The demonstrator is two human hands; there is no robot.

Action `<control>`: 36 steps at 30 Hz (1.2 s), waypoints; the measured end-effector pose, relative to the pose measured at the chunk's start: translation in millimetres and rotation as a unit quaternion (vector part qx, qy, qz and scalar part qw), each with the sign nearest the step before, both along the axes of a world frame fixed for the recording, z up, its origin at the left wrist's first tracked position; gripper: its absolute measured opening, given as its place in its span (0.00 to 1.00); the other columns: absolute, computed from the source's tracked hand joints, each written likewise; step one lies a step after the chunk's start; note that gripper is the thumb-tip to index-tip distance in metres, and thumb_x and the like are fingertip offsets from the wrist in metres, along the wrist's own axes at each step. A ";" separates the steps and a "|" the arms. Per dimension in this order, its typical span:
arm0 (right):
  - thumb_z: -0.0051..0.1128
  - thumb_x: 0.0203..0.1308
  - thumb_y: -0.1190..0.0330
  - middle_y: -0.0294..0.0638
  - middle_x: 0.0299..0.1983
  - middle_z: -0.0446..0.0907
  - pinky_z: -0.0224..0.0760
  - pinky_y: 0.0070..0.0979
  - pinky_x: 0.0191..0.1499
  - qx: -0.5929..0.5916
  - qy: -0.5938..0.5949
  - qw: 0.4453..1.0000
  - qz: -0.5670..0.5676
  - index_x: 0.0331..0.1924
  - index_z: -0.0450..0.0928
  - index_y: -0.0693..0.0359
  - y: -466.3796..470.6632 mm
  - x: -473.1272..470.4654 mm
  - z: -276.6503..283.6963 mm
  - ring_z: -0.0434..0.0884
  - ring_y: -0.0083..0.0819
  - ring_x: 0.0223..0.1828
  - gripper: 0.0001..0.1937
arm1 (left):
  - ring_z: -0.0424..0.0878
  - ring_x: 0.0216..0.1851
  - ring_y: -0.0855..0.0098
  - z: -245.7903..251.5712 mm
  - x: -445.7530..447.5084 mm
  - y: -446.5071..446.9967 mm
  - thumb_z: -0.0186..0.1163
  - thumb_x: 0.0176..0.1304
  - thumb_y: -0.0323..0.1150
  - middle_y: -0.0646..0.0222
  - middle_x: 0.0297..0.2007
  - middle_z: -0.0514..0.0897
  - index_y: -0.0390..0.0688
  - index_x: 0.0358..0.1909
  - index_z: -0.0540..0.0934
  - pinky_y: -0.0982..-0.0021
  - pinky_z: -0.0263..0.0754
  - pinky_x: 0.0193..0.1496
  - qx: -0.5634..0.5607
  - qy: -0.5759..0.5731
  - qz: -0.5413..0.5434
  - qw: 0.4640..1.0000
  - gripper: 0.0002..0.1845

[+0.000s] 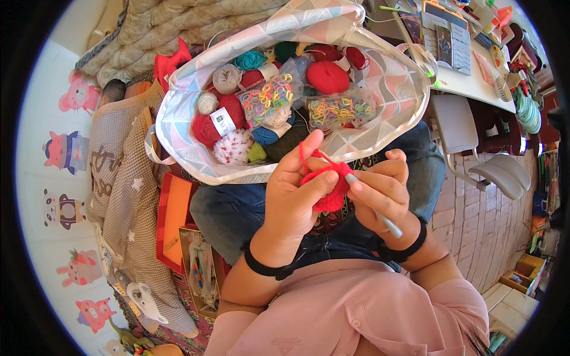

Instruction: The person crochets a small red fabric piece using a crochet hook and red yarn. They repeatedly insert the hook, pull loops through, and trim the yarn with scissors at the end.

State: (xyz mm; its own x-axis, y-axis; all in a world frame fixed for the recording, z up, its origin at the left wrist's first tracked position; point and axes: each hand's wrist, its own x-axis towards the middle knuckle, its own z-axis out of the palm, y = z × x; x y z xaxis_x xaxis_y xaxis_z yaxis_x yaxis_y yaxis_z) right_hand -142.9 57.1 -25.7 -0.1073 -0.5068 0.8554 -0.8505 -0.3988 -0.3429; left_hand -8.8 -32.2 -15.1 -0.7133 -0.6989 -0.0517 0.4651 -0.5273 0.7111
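Observation:
My left hand [296,187] pinches a small round piece of red crochet work [330,198] between thumb and fingers. A strand of red yarn [303,155] loops over its raised index finger and runs to the work. In my right hand [383,193] is a grey-handled crochet hook [388,224], its upper end against the edge of the red piece. The hook's tip is hidden at the stitches. Just beyond both hands lies an open fabric bag [392,129] with a triangle pattern, filled with balls of yarn [327,78] in red, white, teal and blue.
Two clear packets of coloured ring stitch markers [267,100] lie on the yarn. An open red box [171,218] sits by my left knee, beside a checked quilt [120,178]. To the right stand a grey chair [454,124] and a white desk [472,89] holding a phone [444,44].

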 end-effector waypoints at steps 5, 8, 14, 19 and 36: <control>0.68 0.42 0.75 0.36 0.37 0.81 0.60 0.30 0.41 0.033 -0.076 0.985 0.150 0.40 0.82 0.56 4.0 -20.2 12.8 0.70 0.29 0.30 0.17 | 0.77 0.36 0.80 -1.1 4.7 -6.0 0.61 0.54 0.17 0.68 0.35 0.81 0.37 0.63 0.64 0.79 0.71 0.41 0.020 0.019 -0.057 0.998 0.33; 0.68 0.41 0.76 0.37 0.37 0.81 0.59 0.28 0.38 0.077 -0.063 0.977 0.190 0.40 0.82 0.58 8.8 -34.8 25.2 0.70 0.29 0.29 0.17 | 0.77 0.35 0.82 0.4 9.4 -10.6 0.62 0.53 0.18 0.69 0.33 0.81 0.38 0.63 0.65 0.80 0.70 0.39 -0.052 0.012 -0.070 0.996 0.33; 0.65 0.47 0.74 0.39 0.36 0.81 0.59 0.30 0.38 0.122 -0.071 0.967 0.213 0.39 0.81 0.61 20.2 -45.9 36.3 0.71 0.31 0.29 0.12 | 0.77 0.33 0.81 11.8 15.6 -9.5 0.62 0.55 0.18 0.69 0.32 0.81 0.36 0.61 0.68 0.78 0.71 0.40 -0.149 -0.070 -0.050 0.985 0.30; 0.62 0.53 0.71 0.40 0.33 0.81 0.60 0.31 0.37 0.132 -0.199 0.945 0.225 0.38 0.80 0.64 28.7 -40.7 25.7 0.72 0.32 0.29 0.09 | 0.76 0.33 0.82 14.0 15.7 -7.8 0.60 0.55 0.17 0.69 0.32 0.81 0.35 0.59 0.69 0.78 0.71 0.40 -0.181 -0.063 -0.067 0.979 0.27; 0.46 0.66 0.67 0.47 0.30 0.82 0.67 0.23 0.29 0.174 -0.818 0.413 0.359 0.44 0.77 0.70 31.2 -20.9 -6.3 0.78 0.30 0.27 0.14 | 0.78 0.38 0.78 -3.3 17.1 -4.1 0.64 0.53 0.20 0.65 0.38 0.81 0.35 0.54 0.74 0.77 0.73 0.43 -0.344 -0.134 -0.006 0.929 0.24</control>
